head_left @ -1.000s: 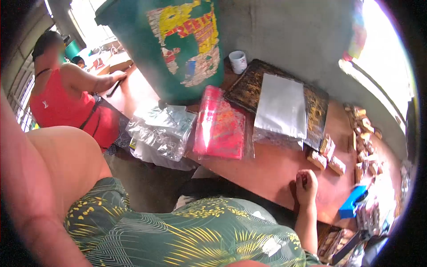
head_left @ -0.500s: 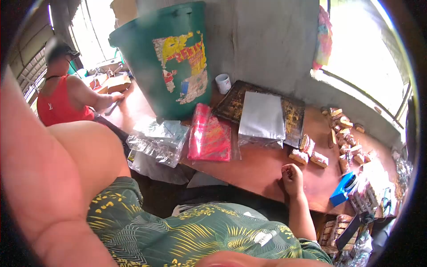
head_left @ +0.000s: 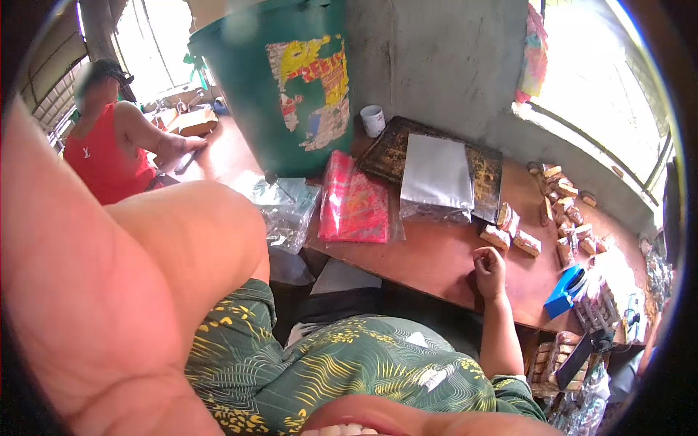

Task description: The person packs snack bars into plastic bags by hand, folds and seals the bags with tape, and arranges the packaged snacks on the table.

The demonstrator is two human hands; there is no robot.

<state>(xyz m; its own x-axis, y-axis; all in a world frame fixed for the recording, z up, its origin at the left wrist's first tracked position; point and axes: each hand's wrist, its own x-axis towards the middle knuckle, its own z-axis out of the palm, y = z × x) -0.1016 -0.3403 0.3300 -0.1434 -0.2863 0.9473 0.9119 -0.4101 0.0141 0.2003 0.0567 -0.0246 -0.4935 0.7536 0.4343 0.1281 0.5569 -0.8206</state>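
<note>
My left arm is raised close to the camera and fills the left side, with the pink heel of my left hand point(head_left: 94, 283) very near the lens; its fingers lie outside the picture. My right hand point(head_left: 490, 275) rests at the edge of the brown table point(head_left: 429, 256), its fingers curled in a loose fist with nothing visible in them. Just beyond it lie a few wrapped bread-like pieces point(head_left: 526, 243). Farther back, a stack of clear plastic bags point(head_left: 438, 174) sits on a dark baking tray point(head_left: 385, 150). Pink plastic bags point(head_left: 356, 207) lie left of it.
A large green bin point(head_left: 240, 87) and a white mug point(head_left: 373, 121) stand by the wall. Several more wrapped pieces point(head_left: 566, 207) and a blue tape dispenser point(head_left: 564, 292) lie at the right. A person in a red top point(head_left: 109, 156) works at the far left.
The view has shifted, so the table things appear slightly higher and farther right. My raised left arm fills more of the picture. My right hand stays curled at the table edge.
</note>
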